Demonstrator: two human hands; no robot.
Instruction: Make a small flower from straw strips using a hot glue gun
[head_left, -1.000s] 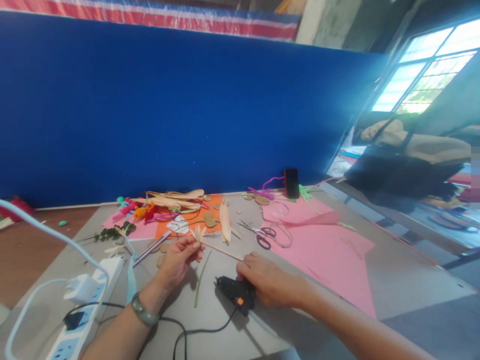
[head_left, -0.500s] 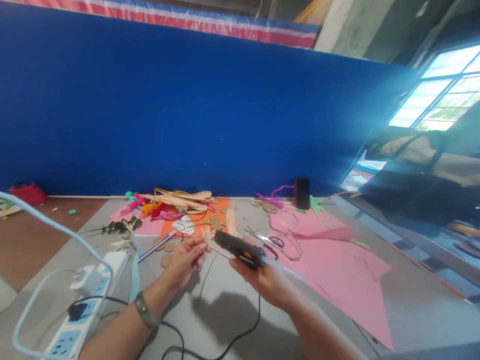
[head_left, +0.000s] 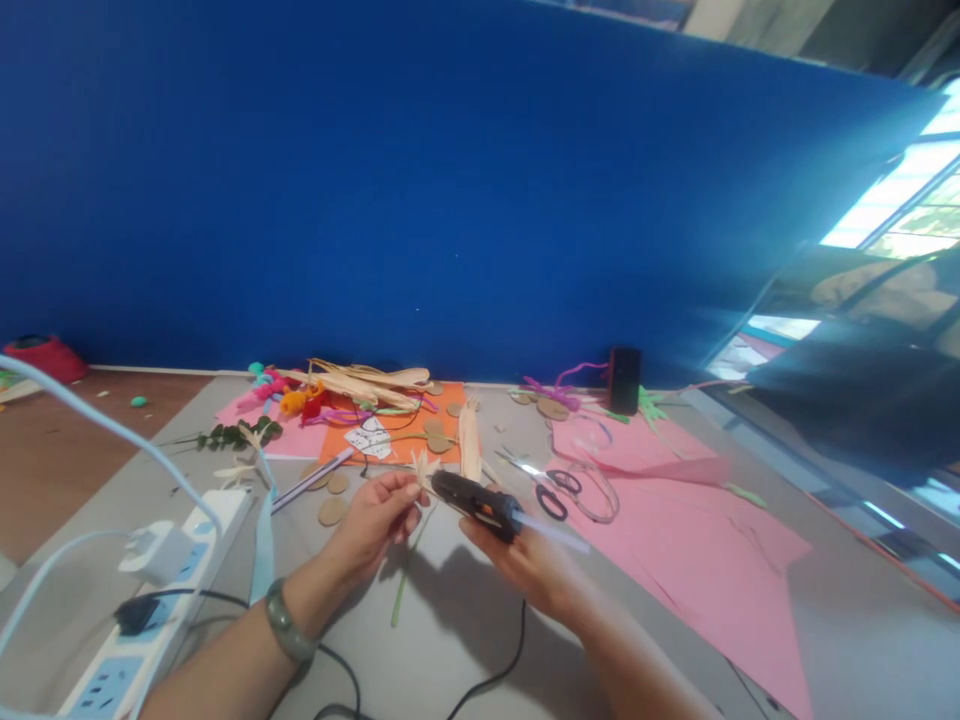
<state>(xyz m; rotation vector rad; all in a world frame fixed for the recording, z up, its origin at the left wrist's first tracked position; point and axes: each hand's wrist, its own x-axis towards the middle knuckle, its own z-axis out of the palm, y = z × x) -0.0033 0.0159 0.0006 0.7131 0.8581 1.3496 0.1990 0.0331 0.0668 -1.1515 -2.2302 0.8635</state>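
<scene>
My right hand (head_left: 525,560) is wrapped around a black hot glue gun (head_left: 480,503), with a clear glue stick (head_left: 553,532) poking out of its back end. In my left hand (head_left: 386,515) the thumb and fingers pinch a small pale corn husk flower (head_left: 424,468) with a frayed top. The gun's front end is right beside the flower; whether they touch I cannot tell. Below the hands a thin green stem (head_left: 401,590) lies on the grey table. Just beyond, a folded corn husk strip (head_left: 469,440) lies by the orange paper (head_left: 450,455).
Scissors (head_left: 551,495) lie open beside pink paper (head_left: 697,530) on the right. A black phone (head_left: 624,380) stands at the blue partition (head_left: 420,180). A white power strip (head_left: 157,630) with plugs is at left. Corn husks (head_left: 367,380) and pipe-cleaner pieces (head_left: 300,400) are piled behind.
The camera view has tilted down and shifted slightly. Both hands keep their hold, the glue gun still against or close to the husk flower.
</scene>
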